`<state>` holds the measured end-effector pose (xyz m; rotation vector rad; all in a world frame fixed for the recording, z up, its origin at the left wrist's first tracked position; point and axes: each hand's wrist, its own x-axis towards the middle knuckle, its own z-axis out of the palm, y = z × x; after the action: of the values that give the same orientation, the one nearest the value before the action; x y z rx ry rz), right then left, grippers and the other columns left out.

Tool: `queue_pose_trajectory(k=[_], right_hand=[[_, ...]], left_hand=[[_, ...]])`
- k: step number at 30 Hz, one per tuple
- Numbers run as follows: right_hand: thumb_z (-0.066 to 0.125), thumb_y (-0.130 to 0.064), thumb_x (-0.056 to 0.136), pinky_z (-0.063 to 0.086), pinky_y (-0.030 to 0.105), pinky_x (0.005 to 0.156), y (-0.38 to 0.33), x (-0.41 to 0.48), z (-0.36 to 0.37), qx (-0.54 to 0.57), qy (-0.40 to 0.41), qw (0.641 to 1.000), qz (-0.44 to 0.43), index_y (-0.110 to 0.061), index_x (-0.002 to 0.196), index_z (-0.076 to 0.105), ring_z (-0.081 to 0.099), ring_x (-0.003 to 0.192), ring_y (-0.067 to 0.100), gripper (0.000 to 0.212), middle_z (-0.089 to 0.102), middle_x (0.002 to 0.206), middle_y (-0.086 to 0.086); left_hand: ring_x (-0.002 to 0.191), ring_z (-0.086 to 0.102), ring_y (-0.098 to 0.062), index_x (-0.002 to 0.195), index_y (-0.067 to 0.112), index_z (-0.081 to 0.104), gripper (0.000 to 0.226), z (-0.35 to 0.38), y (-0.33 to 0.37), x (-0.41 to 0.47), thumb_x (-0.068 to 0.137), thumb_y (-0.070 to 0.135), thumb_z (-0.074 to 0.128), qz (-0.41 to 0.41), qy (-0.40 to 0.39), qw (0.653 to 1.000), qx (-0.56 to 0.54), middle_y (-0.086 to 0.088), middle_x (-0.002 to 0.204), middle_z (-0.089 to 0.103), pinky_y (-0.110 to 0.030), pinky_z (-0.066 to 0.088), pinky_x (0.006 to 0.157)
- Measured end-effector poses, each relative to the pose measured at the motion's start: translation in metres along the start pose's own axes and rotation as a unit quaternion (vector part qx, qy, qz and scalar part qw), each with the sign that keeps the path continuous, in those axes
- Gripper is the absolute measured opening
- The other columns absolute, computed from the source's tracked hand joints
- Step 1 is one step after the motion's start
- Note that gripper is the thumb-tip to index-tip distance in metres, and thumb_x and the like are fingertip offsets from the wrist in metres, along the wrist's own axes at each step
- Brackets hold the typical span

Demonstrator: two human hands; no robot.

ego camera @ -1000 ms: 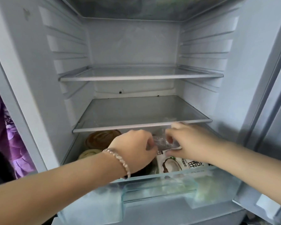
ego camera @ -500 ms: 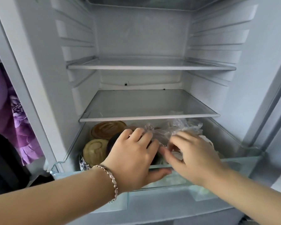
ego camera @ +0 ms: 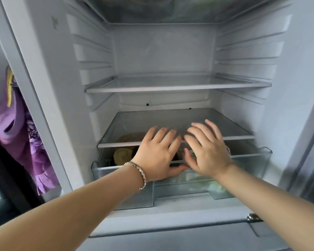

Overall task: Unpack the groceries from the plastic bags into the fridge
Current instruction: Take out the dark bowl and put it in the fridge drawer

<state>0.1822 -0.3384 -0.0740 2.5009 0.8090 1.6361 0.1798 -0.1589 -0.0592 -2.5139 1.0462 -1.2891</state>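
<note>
Open fridge [ego camera: 163,51], seen from the head camera. We see the left hand [ego camera: 157,156] and the right hand [ego camera: 207,153] side by side over the front of the clear drawer [ego camera: 252,156] at the bottom of the compartment. Each grip is wide, with fingers straight and spread, and neither holds anything. The left thumb lies at the drawer's front rim. We cannot tell whether the right palm touches the rim.

The unpacked groceries lie in the drawer, below and beyond the hands. Two round tan items [ego camera: 122,155] sit just left of the left hand. A pale green packet [ego camera: 216,187] shows through the drawer front under the right wrist. Whatever lies directly beneath the palms is hidden.

The drawer's long axis runs left to right and it stands partly pulled out. We judge that the coming move is an even push straight back, and the left hand is nearer the rim. The lower glass shelf [ego camera: 170,120] overhangs the drawer just behind the fingertips, so tall contents could catch on it. The upper shelf [ego camera: 178,84] is well above. A bracelet [ego camera: 138,171] circles the left wrist, and a purple cloth [ego camera: 25,142] hangs outside the fridge on the left.
</note>
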Motion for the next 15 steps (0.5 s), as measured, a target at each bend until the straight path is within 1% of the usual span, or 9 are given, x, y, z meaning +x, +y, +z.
queue_pose_trajectory(k=[2,4,7,9,10,11,14,15], right_hand=[[0.035,-0.032,0.093,0.035,0.048,0.102,0.005,0.005,0.009,-0.004,-0.003,1.0,-0.017,-0.004,0.089,0.069,0.059,0.101,0.03,0.044,0.068,0.096,0.013],[0.028,-0.039,0.097,0.036,0.046,0.101,0.008,0.009,0.015,-0.001,-0.009,1.0,-0.027,-0.003,0.088,0.069,0.063,0.096,0.03,0.055,0.068,0.094,0.012],[0.029,-0.047,0.097,0.039,0.044,0.099,0.011,0.011,0.017,0.004,-0.021,0.998,-0.067,-0.004,0.086,0.069,0.06,0.094,0.028,0.06,0.068,0.093,0.013],[0.033,-0.053,0.095,0.039,0.044,0.099,0.011,0.004,0.016,-0.002,-0.039,0.993,-0.115,-0.007,0.079,0.067,0.061,0.096,0.028,0.06,0.068,0.096,0.013],[0.034,-0.056,0.094,0.039,0.043,0.099,0.009,-0.001,0.015,0.0,-0.048,0.991,-0.124,-0.009,0.073,0.066,0.062,0.098,0.028,0.061,0.068,0.098,0.013],[0.035,-0.059,0.093,0.038,0.043,0.1,0.006,-0.006,0.015,0.013,-0.055,0.992,-0.115,-0.01,0.068,0.064,0.06,0.102,0.027,0.062,0.068,0.101,0.013],[0.04,-0.061,0.089,0.034,0.039,0.098,-0.003,-0.006,0.014,0.079,-0.054,0.995,-0.031,-0.012,0.053,0.059,0.048,0.11,0.024,0.063,0.066,0.107,0.012],[0.045,-0.062,0.086,0.033,0.038,0.097,-0.006,-0.002,0.013,0.088,-0.049,0.995,-0.021,-0.013,0.05,0.059,0.047,0.111,0.024,0.062,0.066,0.108,0.012]], left_hand=[[0.093,0.065,-0.029,0.099,0.005,0.069,0.063,0.007,-0.006,0.005,0.077,0.061,0.05,0.008,0.012,1.0,0.01,-0.01,0.103,0.068,-0.041,0.048,0.086],[0.09,0.065,-0.029,0.098,0.004,0.069,0.061,0.012,-0.01,0.008,0.075,0.058,0.053,0.008,0.021,1.0,0.009,-0.01,0.101,0.068,-0.04,0.048,0.085],[0.09,0.066,-0.029,0.097,0.003,0.069,0.056,0.013,-0.013,0.007,0.076,0.053,0.054,0.023,0.019,1.0,0.001,-0.01,0.1,0.069,-0.041,0.049,0.086],[0.096,0.065,-0.029,0.102,0.005,0.069,0.059,0.013,-0.02,-0.009,0.079,0.056,0.051,0.025,0.005,1.0,0.015,-0.01,0.106,0.068,-0.042,0.048,0.09],[0.101,0.065,-0.029,0.104,0.007,0.069,0.062,0.011,-0.024,-0.021,0.079,0.06,0.048,0.008,-0.005,1.0,0.023,-0.01,0.11,0.068,-0.044,0.045,0.093],[0.105,0.064,-0.029,0.106,0.007,0.069,0.066,0.01,-0.029,-0.032,0.079,0.063,0.046,-0.022,-0.014,0.999,0.029,-0.011,0.114,0.067,-0.046,0.041,0.096],[0.112,0.061,-0.03,0.111,0.008,0.067,0.075,0.004,-0.039,-0.06,0.076,0.069,0.041,-0.131,-0.041,0.99,0.043,-0.014,0.12,0.064,-0.051,0.029,0.102],[0.112,0.061,-0.03,0.112,0.008,0.067,0.078,0.001,-0.041,-0.064,0.074,0.07,0.04,-0.164,-0.051,0.984,0.043,-0.014,0.12,0.064,-0.053,0.028,0.102]])
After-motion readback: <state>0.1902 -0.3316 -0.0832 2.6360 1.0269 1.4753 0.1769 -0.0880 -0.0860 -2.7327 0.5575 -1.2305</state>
